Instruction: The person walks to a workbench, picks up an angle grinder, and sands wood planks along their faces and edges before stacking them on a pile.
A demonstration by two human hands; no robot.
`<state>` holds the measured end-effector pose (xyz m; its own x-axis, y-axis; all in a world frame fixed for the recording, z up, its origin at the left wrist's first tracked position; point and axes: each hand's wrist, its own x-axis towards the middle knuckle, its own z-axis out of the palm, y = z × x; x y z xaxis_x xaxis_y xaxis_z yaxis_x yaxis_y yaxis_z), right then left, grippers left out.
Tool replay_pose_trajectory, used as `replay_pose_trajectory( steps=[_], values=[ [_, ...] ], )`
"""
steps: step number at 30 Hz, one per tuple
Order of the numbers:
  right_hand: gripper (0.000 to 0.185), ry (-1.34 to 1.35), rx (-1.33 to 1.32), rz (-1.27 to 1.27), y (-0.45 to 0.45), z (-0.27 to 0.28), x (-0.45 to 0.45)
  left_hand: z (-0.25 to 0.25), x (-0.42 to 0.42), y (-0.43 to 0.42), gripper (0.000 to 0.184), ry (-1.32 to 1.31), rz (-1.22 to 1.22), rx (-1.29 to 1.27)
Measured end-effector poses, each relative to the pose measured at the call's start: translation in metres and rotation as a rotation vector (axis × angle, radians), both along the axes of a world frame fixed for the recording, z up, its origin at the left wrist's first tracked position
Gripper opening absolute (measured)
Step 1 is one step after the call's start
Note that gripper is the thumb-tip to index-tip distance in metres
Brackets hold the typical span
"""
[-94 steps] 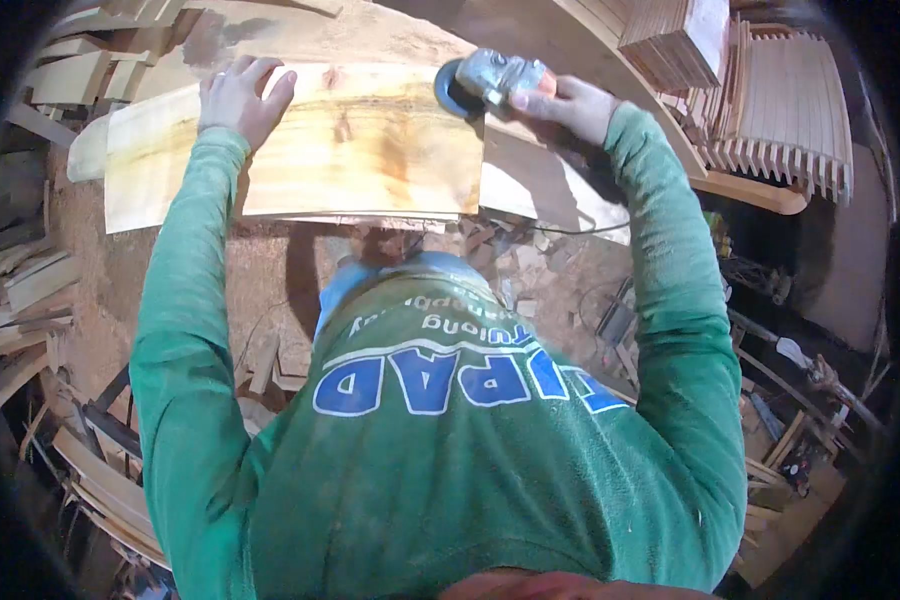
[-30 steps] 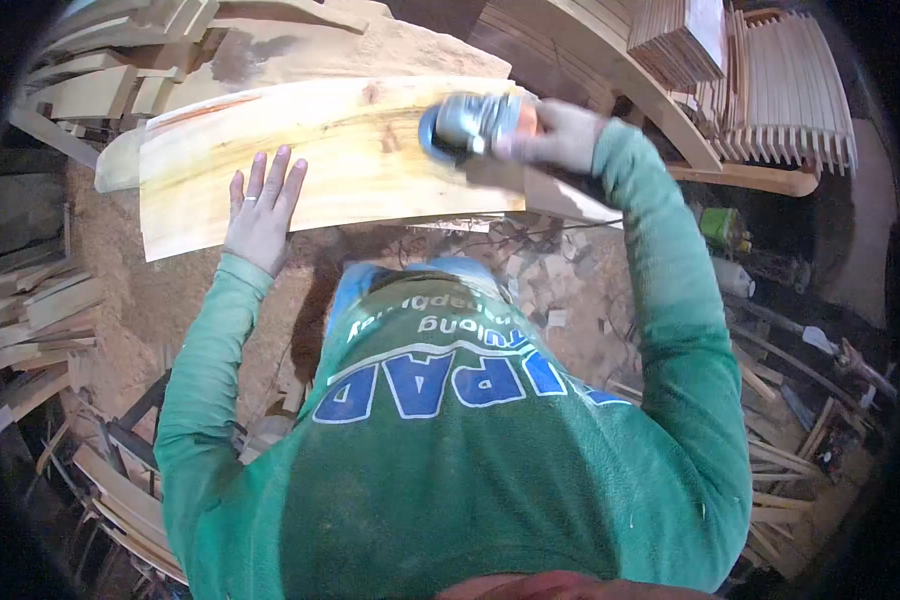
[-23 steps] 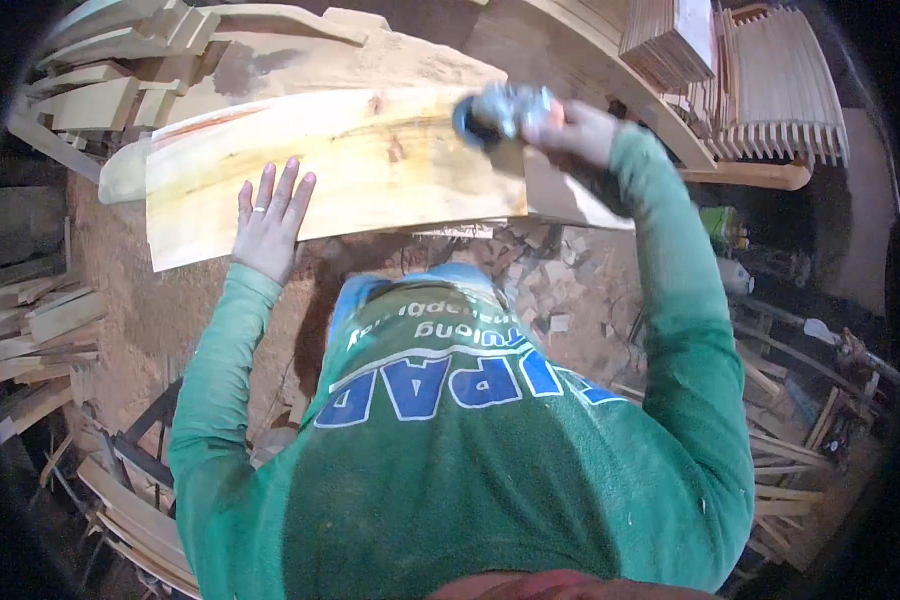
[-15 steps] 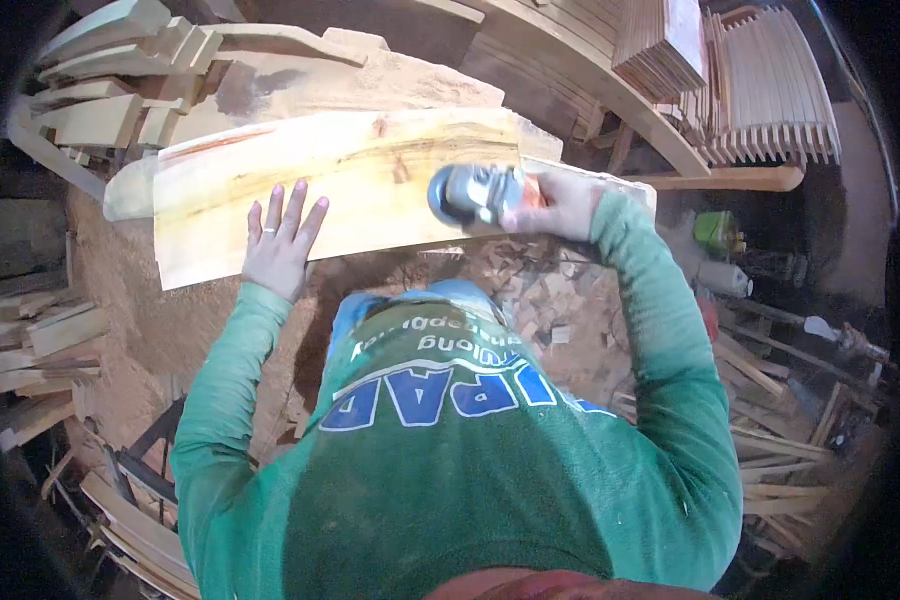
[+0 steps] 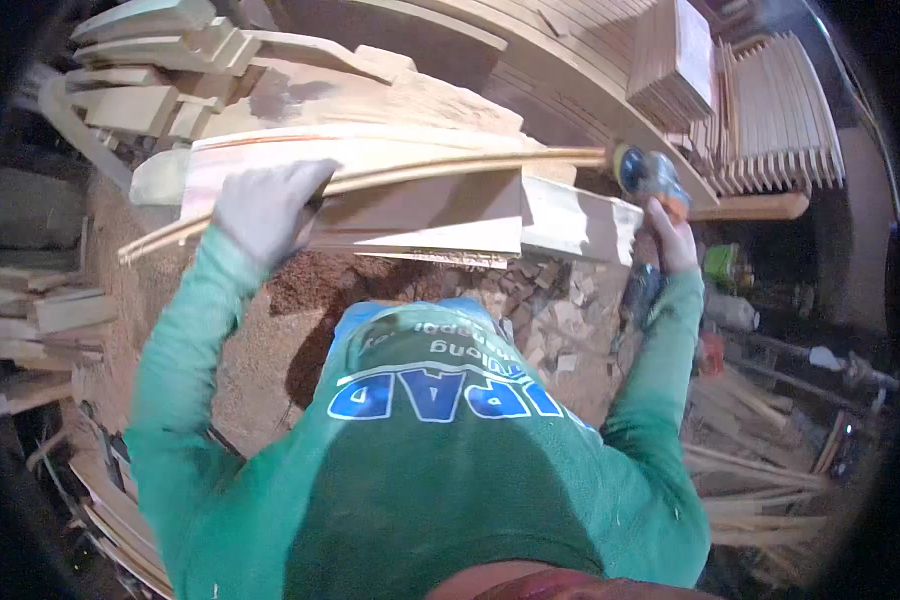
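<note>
My left hand (image 5: 270, 208) is wrapped round a thin curved wooden panel (image 5: 440, 165), which is raised and tilted so that its long edge faces me. The panel runs from the lower left to the power tool's disc on the right. My right hand (image 5: 673, 238) grips the power tool (image 5: 658, 182), a round-disc grinder or sander, close to the panel's right end; whether disc and panel touch is not clear. Beneath the raised panel lies another pale board (image 5: 470, 225), with a white-topped piece (image 5: 580, 215) to its right.
Curved wooden pieces (image 5: 150, 105) are piled at the upper left. Stacked slats (image 5: 675, 65) and a row of thin curved pieces (image 5: 780, 115) stand at the upper right. Scraps (image 5: 560, 320) litter the floor; a green object (image 5: 720, 262) lies at the right.
The panel that lay flat is now lifted and tilted in my left hand, whose fingers were spread on it. My right hand has moved the tool right, from over the panel to its end.
</note>
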<state>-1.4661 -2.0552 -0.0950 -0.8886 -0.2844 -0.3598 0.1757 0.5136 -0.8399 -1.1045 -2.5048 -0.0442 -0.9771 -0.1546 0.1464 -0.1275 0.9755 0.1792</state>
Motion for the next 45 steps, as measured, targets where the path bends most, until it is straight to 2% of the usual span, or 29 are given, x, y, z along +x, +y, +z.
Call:
replay_pose_trajectory(
  steps=[2, 5, 7, 11, 13, 15, 16, 19, 20, 23, 24, 27, 28, 31, 36, 38, 40, 42, 45],
  values=[
    [0.043, -0.098, -0.065, -0.017, -0.002, 0.029, 0.025, 0.011, -0.014, -0.011, 0.035, -0.066, 0.047, 0.027],
    [0.042, -0.005, -0.045, 0.018, -0.019, 0.059, 0.057, 0.015, -0.023, -0.034, 0.041, -0.081, 0.079, -0.007],
    [0.04, -0.033, -0.054, 0.13, -0.031, 0.083, 0.069, 0.017, -0.014, -0.052, 0.042, -0.078, 0.091, 0.005],
    [0.054, 0.02, -0.112, 0.323, -0.083, 0.134, 0.108, 0.038, 0.05, -0.099, 0.044, -0.151, 0.289, 0.101],
    [0.054, -0.009, -0.123, 0.375, -0.112, 0.151, 0.122, 0.013, 0.101, -0.15, 0.045, 0.119, 0.097, 0.051],
    [0.053, -0.024, -0.099, 0.437, -0.15, 0.17, 0.142, 0.007, 0.147, -0.173, 0.044, 0.024, 0.319, 0.342],
    [0.046, -0.052, -0.049, 0.481, -0.175, 0.183, 0.154, 0.003, 0.163, -0.179, 0.044, -0.022, 0.43, 0.491],
    [0.041, -0.114, 0.031, 0.547, -0.229, 0.189, 0.179, -0.04, 0.182, -0.186, 0.04, 0.282, 0.409, 0.993],
    [0.042, -0.162, 0.055, 0.526, -0.244, 0.191, 0.188, -0.05, 0.181, -0.183, 0.038, 0.241, 0.477, 1.048],
    [0.043, -0.146, 0.143, 0.611, -0.276, 0.185, 0.2, -0.076, 0.175, -0.177, 0.039, 0.303, 0.48, 1.113],
    [0.042, -0.101, 0.165, 0.572, -0.278, 0.18, 0.205, -0.081, 0.173, -0.174, 0.039, 0.344, 0.484, 1.232],
    [0.048, -0.132, 0.129, 0.6, -0.309, 0.185, 0.231, -0.078, 0.176, -0.171, 0.039, 0.305, 0.473, 1.188],
    [0.047, -0.2, 0.132, 0.604, -0.32, 0.189, 0.24, -0.077, 0.177, -0.169, 0.037, 0.239, 0.579, 1.18],
    [0.043, -0.149, 0.132, 0.619, -0.34, 0.18, 0.258, -0.082, 0.176, -0.171, 0.038, 0.39, 0.374, 1.076],
    [0.042, -0.178, 0.17, 0.712, -0.386, 0.185, 0.293, -0.09, 0.177, -0.176, 0.041, 0.465, 0.282, 0.967],
    [0.05, -0.186, 0.163, 0.769, -0.405, 0.185, 0.306, -0.087, 0.179, -0.178, 0.042, 0.457, 0.247, 0.9],
    [0.06, -0.222, 0.183, 0.793, -0.421, 0.189, 0.323, -0.08, 0.181, -0.175, 0.042, 0.479, 0.238, 0.948],
    [0.062, -0.203, 0.14, 0.863, -0.44, 0.192, 0.344, -0.08, 0.181, -0.173, 0.041, 0.502, 0.225, 1.012],
    [0.06, -0.196, 0.182, 0.936, -0.458, 0.198, 0.363, -0.085, 0.182, -0.175, 0.038, 0.509, 0.239, 0.906]
  ],
)
